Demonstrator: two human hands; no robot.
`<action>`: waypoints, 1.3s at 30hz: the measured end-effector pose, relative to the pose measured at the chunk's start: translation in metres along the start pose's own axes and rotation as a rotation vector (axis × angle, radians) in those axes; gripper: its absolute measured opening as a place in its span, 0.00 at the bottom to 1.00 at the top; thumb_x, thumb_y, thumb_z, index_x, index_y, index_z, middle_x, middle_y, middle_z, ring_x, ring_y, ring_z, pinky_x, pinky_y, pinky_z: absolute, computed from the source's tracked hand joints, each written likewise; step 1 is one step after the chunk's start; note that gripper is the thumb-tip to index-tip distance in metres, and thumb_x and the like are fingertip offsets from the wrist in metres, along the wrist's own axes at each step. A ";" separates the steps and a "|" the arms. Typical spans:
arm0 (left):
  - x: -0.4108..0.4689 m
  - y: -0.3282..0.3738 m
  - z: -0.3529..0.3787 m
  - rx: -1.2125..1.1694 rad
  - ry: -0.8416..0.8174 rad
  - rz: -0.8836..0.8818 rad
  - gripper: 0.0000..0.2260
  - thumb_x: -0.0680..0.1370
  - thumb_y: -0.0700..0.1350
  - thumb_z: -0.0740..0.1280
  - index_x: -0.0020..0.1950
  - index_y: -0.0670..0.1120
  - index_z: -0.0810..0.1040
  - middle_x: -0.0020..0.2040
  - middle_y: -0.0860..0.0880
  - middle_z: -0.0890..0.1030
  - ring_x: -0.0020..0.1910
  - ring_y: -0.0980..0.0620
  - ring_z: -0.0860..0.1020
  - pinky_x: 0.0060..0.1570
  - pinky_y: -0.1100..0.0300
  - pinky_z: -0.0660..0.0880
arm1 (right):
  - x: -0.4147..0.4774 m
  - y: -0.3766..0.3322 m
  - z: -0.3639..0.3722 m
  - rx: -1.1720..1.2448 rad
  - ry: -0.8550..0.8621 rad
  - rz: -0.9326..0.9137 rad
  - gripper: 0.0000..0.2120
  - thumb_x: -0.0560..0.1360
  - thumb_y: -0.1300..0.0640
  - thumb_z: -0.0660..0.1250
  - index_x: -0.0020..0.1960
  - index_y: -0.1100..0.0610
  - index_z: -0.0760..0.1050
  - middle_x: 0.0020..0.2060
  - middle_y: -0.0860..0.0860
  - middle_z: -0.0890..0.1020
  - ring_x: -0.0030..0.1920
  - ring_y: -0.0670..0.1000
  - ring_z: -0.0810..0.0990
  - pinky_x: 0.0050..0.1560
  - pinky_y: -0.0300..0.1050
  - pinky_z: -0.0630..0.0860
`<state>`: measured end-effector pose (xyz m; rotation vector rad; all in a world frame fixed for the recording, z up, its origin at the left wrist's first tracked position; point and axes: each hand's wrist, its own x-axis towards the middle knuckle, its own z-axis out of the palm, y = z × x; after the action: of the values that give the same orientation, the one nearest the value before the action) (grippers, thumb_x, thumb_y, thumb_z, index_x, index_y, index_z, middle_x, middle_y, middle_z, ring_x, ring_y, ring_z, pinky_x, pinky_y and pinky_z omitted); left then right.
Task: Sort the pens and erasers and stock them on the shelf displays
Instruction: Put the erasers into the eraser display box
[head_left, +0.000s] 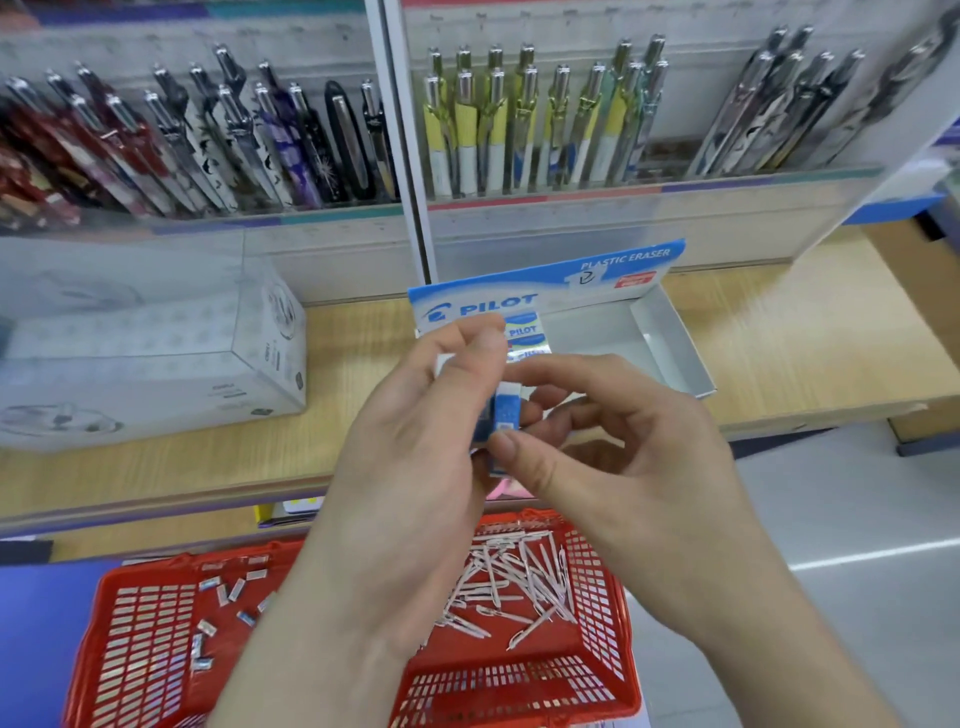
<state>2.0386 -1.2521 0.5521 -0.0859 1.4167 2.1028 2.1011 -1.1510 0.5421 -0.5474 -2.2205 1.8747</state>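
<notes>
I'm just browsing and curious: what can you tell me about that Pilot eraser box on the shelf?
The Pilot eraser box is a blue-and-white display tray, seemingly cardboard, with plain pale inner walls. Its back flap stands upright, printed PILOT and PLASTIC ERASER. It sits on the wooden shelf below the pen racks. A few wrapped erasers lie at its left end; the rest looks empty. The left hand, gripping a blue-sleeved eraser, hides its front left corner.

Erasers (506, 410) held above basket (519, 662), eraser box (670, 343) on shelf (805, 343) beyond, carton (156, 364) to its left, pens (540, 119) racked behind
</notes>
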 end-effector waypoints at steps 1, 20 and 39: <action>-0.001 -0.001 0.002 -0.003 0.005 0.009 0.14 0.72 0.47 0.65 0.54 0.44 0.79 0.39 0.43 0.81 0.42 0.43 0.81 0.44 0.52 0.80 | 0.000 -0.001 -0.002 0.008 -0.003 0.005 0.15 0.63 0.54 0.75 0.50 0.47 0.81 0.44 0.46 0.80 0.39 0.47 0.80 0.39 0.40 0.78; -0.008 -0.008 0.017 0.240 -0.019 0.261 0.05 0.74 0.50 0.63 0.44 0.51 0.77 0.40 0.46 0.85 0.43 0.50 0.83 0.38 0.58 0.79 | -0.002 0.003 -0.010 0.757 0.123 0.255 0.14 0.64 0.65 0.69 0.49 0.57 0.83 0.41 0.59 0.83 0.38 0.53 0.83 0.36 0.40 0.79; 0.003 0.014 -0.021 0.836 -0.116 0.328 0.07 0.67 0.53 0.71 0.44 0.60 0.81 0.30 0.55 0.73 0.26 0.60 0.68 0.27 0.72 0.64 | 0.012 -0.004 -0.035 0.396 -0.155 0.293 0.13 0.65 0.50 0.73 0.47 0.54 0.83 0.35 0.62 0.80 0.32 0.51 0.74 0.32 0.39 0.70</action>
<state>2.0236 -1.2725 0.5538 0.6201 2.2183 1.5365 2.1028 -1.1149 0.5516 -0.7024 -1.8482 2.5017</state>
